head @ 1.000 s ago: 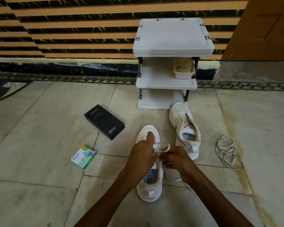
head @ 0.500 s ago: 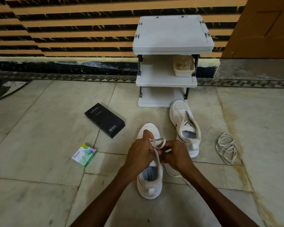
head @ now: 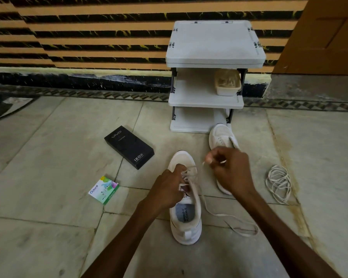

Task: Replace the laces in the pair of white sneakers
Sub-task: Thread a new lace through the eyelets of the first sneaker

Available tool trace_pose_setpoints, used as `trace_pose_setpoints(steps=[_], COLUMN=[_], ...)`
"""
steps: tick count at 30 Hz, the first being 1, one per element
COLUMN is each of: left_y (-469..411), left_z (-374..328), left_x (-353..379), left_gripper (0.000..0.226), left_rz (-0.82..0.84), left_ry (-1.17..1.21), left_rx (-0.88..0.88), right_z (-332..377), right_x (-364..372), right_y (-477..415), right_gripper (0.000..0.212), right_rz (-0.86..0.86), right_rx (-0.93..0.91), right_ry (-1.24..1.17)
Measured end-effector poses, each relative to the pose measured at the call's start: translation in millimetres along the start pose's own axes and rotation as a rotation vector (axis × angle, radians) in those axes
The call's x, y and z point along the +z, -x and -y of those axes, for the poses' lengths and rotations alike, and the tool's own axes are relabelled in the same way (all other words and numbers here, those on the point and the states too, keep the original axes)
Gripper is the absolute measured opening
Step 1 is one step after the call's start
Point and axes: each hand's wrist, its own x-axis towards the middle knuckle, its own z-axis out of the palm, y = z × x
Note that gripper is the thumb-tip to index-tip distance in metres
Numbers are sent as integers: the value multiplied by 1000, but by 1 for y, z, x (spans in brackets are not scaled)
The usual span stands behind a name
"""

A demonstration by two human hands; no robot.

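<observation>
The near sneaker (head: 186, 209) stands on the floor (head: 48, 227) in the middle of the view. Its long axis runs from near to far, with the toe at the far end and the heel toward us. The far sneaker (head: 221, 135) lies just to the right and farther away. It is turned the same way, its toe almost at the foot of the rack (head: 215, 43), and its near part is hidden behind the right hand (head: 229, 169).

Half a second ago both hands were close together over the front of the near sneaker. Now the right hand has gone up and to the right. The lace (head: 219, 214) is drawn out after it, and a long tail of it lies on the floor to the right of the heel.

The left hand (head: 167, 189) has its fingers curled on the laced part of the near sneaker and holds it there. We cannot tell if it also pinches the lace. The right hand is blurred, with its fingers closed and pinching the lace near its end.

A spare lace (head: 278, 183) lies coiled on the floor at the right, well apart from both sneakers. At the left we see a black box (head: 129, 147) and, nearer, a green box (head: 103, 190). A tub (head: 227, 85) sits on the middle shelf of the rack.
</observation>
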Motion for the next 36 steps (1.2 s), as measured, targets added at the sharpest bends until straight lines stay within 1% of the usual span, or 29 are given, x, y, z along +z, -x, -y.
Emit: trace_pose_setpoints(steps=[1, 2, 3, 5, 6, 7, 8, 9, 10, 11, 12, 13, 14, 16, 17, 18, 21, 23, 25, 27, 28, 30, 32, 34, 36], left_y=[0, 0, -1, -1, 0, 2, 3, 5, 6, 7, 8, 9, 9, 10, 10, 10, 10, 10, 10, 10, 11, 10, 9, 10, 11], left_z=[0, 0, 0, -1, -2, -3, -5, -6, -6, -5, -5, -5, -5, -7, -8, -9, -10, -11, -13, -13, -13, -12, -12, -12, -13], left_x=[2, 4, 5, 7, 8, 9, 10, 11, 11, 11, 10, 10, 10, 10, 10, 9, 5, 3, 3, 3, 3, 3, 2, 3, 4], left_gripper=[70, 71, 71, 69, 69, 69, 69, 70, 71, 72, 74, 78, 81, 90, 96, 101, 114, 117, 117, 115, 114, 112, 106, 94, 79], left_rz=[-24, -42, -49, -72, -98, -137, -190, -249, -301, -335, -350, -348, -335, -310, -305, -302, -268, -247, -240, -244, -245, -239, -230, -233, -249], left_ry=[-24, -38, -40, -22, -13, -12, -23, -34, -24, 12, 64, 119, 166, 225, 236, 241, 228, 195, 200, 194, 182, 173, 174, 154, 139], left_rx=[1, 5, 8, 10, 16, 26, 43, 50, 38, 6, -34, -76, -111, -138, -133, -126, -144, -164, -157, -138, -131, -125, -118, -120, -134], right_z=[10, 18, 25, 32, 32, 29, 22, 13, 1, -13, -22, -28, -31, -29, -25, -19, 7, 24, 38, 47, 49, 49, 45, 37, 28], right_x=[-9, -17, -25, -30, -26, -18, -8, 2, 12, 21, 27, 32, 34, 33, 30, 25, 3, -14, -32, -47, -52, -53, -51, -49, -48], right_y=[-4, -8, -11, -15, -15, -14, -12, -10, -7, -5, -2, 3, 6, 8, 7, 5, -1, -7, -13, -19, -20, -17, -12, -6, -1], right_gripper=[18, 18, 19, 19, 21, 21, 20, 20, 19, 17, 20, 26, 31, 37, 38, 37, 36, 31, 19, 15, 14, 12, 10, 14, 16], right_rz=[-30, -36, -7, 141, 221, 281, 311, 321, 333, 360, 404, 453, 504, 545, 532, 498, 382, 358, 387, 441, 458, 485, 489, 507, 537], right_rx=[18, 29, 27, 68, 137, 233, 332, 394, 382, 310, 214, 140, 95, 46, 27, 36, 171, 170, 162, 168, 179, 248, 351, 455, 568], right_ry=[-143, -344, -536, -810, -919, -971, -936, -755, -425, -40, 281, 465, 527, 479, 408, 277, -317, -607, -917, -1284, -1417, -1579, -1656, -1658, -1596])
